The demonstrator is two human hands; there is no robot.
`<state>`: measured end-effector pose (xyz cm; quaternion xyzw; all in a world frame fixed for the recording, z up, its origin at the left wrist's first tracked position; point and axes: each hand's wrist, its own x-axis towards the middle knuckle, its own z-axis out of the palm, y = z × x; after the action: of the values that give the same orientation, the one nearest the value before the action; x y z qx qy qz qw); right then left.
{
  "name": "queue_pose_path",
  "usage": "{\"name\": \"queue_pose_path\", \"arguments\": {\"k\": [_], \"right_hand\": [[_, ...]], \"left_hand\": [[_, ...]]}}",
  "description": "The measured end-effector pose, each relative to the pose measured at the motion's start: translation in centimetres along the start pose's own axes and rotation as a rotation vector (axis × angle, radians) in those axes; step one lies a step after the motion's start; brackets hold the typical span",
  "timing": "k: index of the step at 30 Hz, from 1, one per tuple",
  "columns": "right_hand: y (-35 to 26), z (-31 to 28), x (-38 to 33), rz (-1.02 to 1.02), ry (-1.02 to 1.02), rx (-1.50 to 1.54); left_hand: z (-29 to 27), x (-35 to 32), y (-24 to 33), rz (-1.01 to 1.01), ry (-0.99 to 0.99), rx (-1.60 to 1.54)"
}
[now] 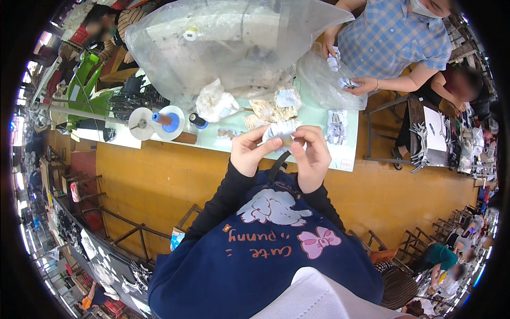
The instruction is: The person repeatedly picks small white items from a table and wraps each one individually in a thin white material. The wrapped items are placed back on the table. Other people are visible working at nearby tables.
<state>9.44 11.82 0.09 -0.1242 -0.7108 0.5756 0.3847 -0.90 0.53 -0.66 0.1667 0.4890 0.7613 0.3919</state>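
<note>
Both hands meet at chest height over the near edge of a pale green worktable (319, 114): the left hand (248, 150) and right hand (312, 157) pinch a small crumpled white paper-like piece (280, 130) between fingertips, a dark strap apparently hanging below it. With so light a two-finger hold it could slip or tear. Just beyond lie loose cream scraps (268, 110), farther left a blue thread spool (166, 121), farthest a large clear plastic bag (223, 42)
</note>
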Motion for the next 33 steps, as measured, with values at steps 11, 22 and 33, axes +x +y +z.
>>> {"name": "queue_pose_path", "arguments": {"k": [11,22,33], "right_hand": [[-0.5,0.1,0.9,0.171,-0.039,0.14],[-0.3,0.8,0.4,0.318,0.003,0.345],[-1.3,-0.4,1.5,0.152,-0.199,-0.069]], "left_hand": [[-0.7,0.0,-0.5,0.006,-0.032,-0.088],[0.2,-0.3,-0.3,-0.056,0.141,-0.158],[-0.6,0.5,0.2,0.025,-0.041,-0.012]]}}
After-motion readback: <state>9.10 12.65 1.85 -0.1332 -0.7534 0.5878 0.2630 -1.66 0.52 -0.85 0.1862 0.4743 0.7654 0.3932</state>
